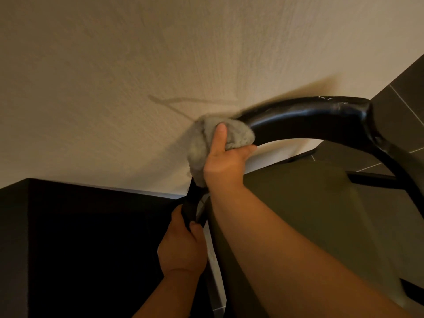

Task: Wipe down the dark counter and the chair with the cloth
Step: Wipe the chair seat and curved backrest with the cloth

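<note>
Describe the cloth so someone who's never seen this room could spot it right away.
Find the pale textured wall filling the upper view, then the glossy black chair rail curving across it. At the rail's left end, the right hand grips the cloth, bunched over the rail. It is the only soft, fuzzy grey thing among hard, dark surfaces.

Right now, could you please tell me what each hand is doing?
Left hand: grips the black chair by its side post.
Right hand: holds the grey cloth, pressed on the chair's top rail.
</note>
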A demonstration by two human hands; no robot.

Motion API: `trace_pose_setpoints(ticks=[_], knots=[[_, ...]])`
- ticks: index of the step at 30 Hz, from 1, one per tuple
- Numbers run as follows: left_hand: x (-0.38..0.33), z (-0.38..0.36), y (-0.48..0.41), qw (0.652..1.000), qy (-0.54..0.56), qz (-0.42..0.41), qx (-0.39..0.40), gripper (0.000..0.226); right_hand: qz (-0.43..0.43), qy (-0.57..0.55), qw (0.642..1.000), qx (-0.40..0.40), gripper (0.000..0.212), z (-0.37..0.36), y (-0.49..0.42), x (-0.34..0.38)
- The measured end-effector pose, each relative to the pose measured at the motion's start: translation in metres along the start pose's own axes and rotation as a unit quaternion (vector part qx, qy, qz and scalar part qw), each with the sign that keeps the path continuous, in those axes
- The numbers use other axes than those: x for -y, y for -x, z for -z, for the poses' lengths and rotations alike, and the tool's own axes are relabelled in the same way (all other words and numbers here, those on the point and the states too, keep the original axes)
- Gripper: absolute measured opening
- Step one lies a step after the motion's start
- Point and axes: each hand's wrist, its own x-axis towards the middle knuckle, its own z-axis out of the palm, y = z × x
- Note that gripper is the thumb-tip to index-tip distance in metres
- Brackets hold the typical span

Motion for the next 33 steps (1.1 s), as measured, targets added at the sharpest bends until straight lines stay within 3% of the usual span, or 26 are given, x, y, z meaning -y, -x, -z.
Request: trace_pose_setpoints(ticks=[5, 12, 15, 18, 21, 23, 25, 28, 30, 33], knots=[[-0.008, 0.003, 0.001, 1.0, -0.007, 0.0, 0.001, 0.051, 0.012, 0.062, 0.993, 0.102, 0.125, -0.003, 0.029, -0.034], [-0.005, 0.003, 0.002, 1.0, 0.002, -0.007, 0.0, 0.05, -0.012, 0.061, 0.998, 0.0, 0.112, 0.008, -0.016, 0.0], [-0.006, 0.005, 0.002, 1.0, -0.014, -0.001, -0.006, 0.047, 0.025, 0.025, 0.999, 0.011, 0.113, 0.001, 0.0, -0.013], [-0.01, 0.006, 0.001, 0.999, -0.034, 0.014, -0.003, 0.049, 0.014, 0.054, 0.994, 0.089, 0.105, 0.01, 0.015, -0.036], [-0.01, 0.007, 0.002, 0.999, -0.042, 0.006, 0.001, 0.05, -0.002, 0.104, 0.981, 0.164, 0.114, 0.022, 0.009, -0.044], [-0.008, 0.006, 0.001, 0.999, -0.043, 0.004, -0.004, 0.049, -0.008, 0.093, 0.985, 0.147, 0.104, 0.021, 0.0, -0.037], [-0.007, 0.006, 0.003, 0.999, -0.034, -0.001, -0.009, 0.047, -0.009, 0.06, 0.996, 0.063, 0.089, 0.019, -0.014, -0.026], [-0.01, 0.005, 0.003, 0.999, -0.035, -0.009, -0.019, 0.049, -0.027, -0.045, 0.999, -0.01, 0.085, 0.019, -0.032, -0.015], [-0.011, 0.005, 0.002, 0.999, -0.035, 0.0, -0.015, 0.05, -0.016, -0.037, 0.999, -0.002, 0.086, 0.018, -0.03, -0.023], [-0.011, 0.007, 0.001, 0.999, -0.046, 0.003, -0.011, 0.048, -0.021, 0.02, 0.996, 0.088, 0.082, 0.013, -0.004, -0.053]])
